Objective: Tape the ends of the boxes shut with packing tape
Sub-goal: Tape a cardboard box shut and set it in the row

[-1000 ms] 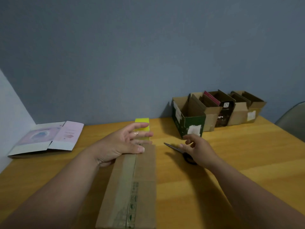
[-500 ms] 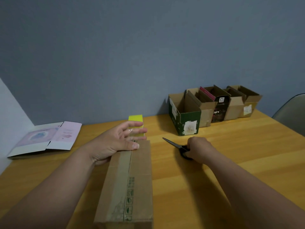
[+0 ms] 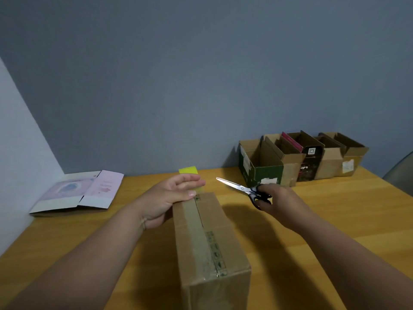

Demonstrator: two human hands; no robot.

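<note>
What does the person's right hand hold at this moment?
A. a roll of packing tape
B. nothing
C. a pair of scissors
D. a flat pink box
C: the right hand grips the black handles of the scissors, with the blades pointing left toward the long cardboard box.

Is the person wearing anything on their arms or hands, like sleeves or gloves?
No sleeves or gloves show: both forearms are bare. The left hand has a thin band around its wrist. The right hand shows nothing worn. Any ring on the fingers is too small to tell.
</note>
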